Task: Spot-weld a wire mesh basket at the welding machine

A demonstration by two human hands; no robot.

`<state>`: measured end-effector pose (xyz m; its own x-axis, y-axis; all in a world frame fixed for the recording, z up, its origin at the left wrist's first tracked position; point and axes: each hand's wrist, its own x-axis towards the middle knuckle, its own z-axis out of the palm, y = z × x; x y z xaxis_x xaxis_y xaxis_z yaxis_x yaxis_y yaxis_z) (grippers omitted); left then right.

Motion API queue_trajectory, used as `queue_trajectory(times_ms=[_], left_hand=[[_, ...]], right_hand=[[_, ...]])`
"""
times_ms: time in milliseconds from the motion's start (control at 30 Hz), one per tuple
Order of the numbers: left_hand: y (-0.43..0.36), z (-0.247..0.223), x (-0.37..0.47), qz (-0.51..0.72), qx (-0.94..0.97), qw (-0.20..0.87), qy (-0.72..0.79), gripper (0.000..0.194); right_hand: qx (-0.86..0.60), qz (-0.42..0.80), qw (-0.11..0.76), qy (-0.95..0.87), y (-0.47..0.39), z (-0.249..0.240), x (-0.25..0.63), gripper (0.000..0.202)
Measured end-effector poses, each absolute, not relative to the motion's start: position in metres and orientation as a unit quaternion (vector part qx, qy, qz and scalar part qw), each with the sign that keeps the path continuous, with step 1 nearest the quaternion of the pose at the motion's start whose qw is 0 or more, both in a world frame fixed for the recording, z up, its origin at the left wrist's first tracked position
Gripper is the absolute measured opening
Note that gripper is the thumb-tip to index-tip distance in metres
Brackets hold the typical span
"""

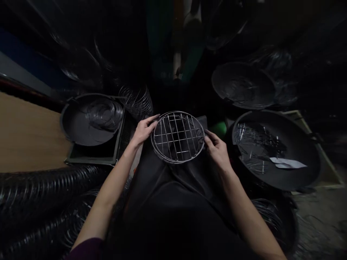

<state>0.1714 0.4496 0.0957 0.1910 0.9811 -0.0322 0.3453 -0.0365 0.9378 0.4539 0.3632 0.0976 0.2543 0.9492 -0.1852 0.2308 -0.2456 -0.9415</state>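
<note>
A round wire rack with crossing bars inside a ring rim lies over the dark cloth on the person's lap. My left hand grips its upper left rim, thumb and fingers closed on the wire. On the right side, my right hand holds the rim between thumb and fingers. Through the bars the dark cloth shows. The rack seems to consist of more than one ring, close together at the lower edge.
At the left, a dark round pan with coiled wire rings stands on a crate. Wire coils lie lower left. To the right are a pan with short rods and a pale pointed item, and another pan behind.
</note>
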Motion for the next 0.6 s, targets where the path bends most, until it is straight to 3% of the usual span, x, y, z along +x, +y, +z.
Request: queue_trajectory(times_ms=[267,400,600], left_hand=[[0.461,0.093,0.170,0.279,0.682,0.457,0.498,0.066],[0.470,0.095,0.173,0.274,0.703,0.424,0.501,0.063],[0.467,0.081,0.171,0.275,0.722,0.388,0.503,0.053]], right_hand=[[-0.656,0.417,0.466,-0.423,0.356,0.087,0.449,0.058],[-0.666,0.435,0.437,-0.421,0.358,0.081,0.449,0.065],[-0.661,0.404,0.431,-0.462,0.355,0.077,0.454,0.055]])
